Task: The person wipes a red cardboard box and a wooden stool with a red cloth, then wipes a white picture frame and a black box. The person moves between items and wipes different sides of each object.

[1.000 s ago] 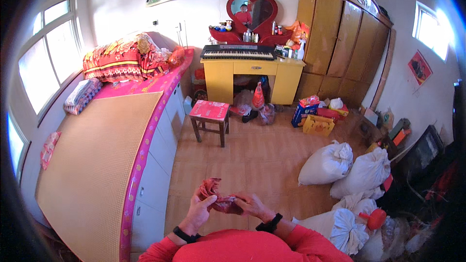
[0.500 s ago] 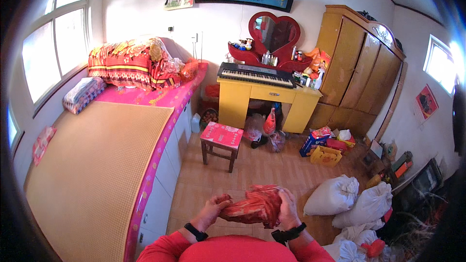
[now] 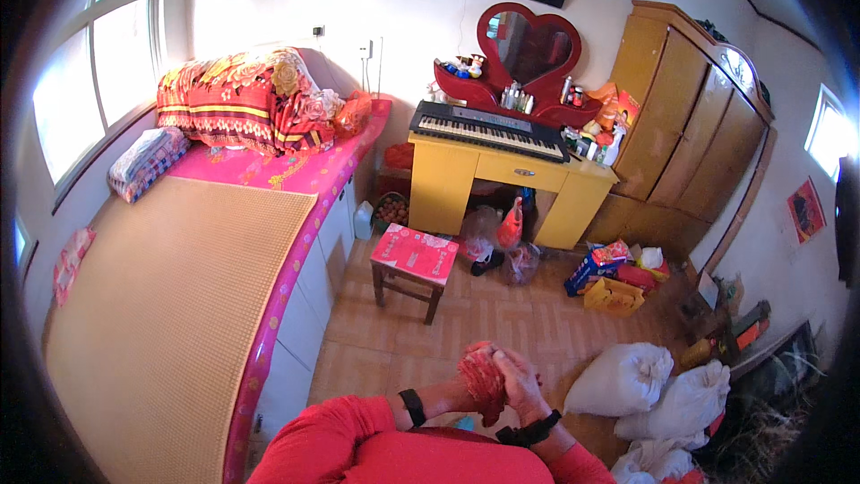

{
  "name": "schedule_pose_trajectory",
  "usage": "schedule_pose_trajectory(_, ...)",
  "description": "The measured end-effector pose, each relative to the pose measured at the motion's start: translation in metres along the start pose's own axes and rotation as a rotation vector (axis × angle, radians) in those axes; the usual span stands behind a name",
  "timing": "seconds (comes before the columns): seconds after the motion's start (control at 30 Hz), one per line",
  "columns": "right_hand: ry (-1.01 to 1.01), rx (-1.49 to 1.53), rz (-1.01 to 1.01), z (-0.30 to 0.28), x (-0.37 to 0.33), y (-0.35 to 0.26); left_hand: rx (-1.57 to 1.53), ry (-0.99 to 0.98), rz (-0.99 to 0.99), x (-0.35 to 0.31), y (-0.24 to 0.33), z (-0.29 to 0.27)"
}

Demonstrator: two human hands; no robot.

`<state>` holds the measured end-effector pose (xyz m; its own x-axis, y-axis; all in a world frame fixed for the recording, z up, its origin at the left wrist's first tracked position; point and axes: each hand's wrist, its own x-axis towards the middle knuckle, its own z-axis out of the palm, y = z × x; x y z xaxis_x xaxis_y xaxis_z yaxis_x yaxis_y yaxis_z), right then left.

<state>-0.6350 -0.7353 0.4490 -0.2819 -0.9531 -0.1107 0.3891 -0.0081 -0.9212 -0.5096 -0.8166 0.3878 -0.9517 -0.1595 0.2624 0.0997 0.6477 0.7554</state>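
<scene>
One red cloth (image 3: 480, 371), right hand (image 3: 517, 380) clasping; left hand (image 3: 452, 393) half-hidden, grip unclear (basket (image 3: 387, 223) holds round items (image 3: 392, 209)).

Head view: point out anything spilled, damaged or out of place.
Nothing looks clearly spilled or damaged. It is just untidy: plastic bags sit bunched on the floor by the yellow desk, and a pink cloth lies rumpled at the tan mat's left edge, apart from the bedding.

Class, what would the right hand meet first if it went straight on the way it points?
Most likely the red cloth, which the right hand seems to grip; depth is hard to judge.
</scene>
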Motion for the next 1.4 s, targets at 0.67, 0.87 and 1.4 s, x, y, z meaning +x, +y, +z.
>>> schedule_pose_trajectory(0.67,-0.118,-0.453,-0.384,-0.071,0.217,-0.018,-0.654,0.543,-0.077,0.167,-0.162,-0.052)
schedule_pose_trajectory(0.87,0.193,-0.143,-0.242,-0.046,0.233,-0.034,-0.527,0.447,-0.071,0.162,-0.148,-0.118)
schedule_pose_trajectory(1.4,0.744,-0.363,-0.253,-0.095,0.254,-0.010,-1.145,0.564,-0.258,0.128,-0.218,-0.185)
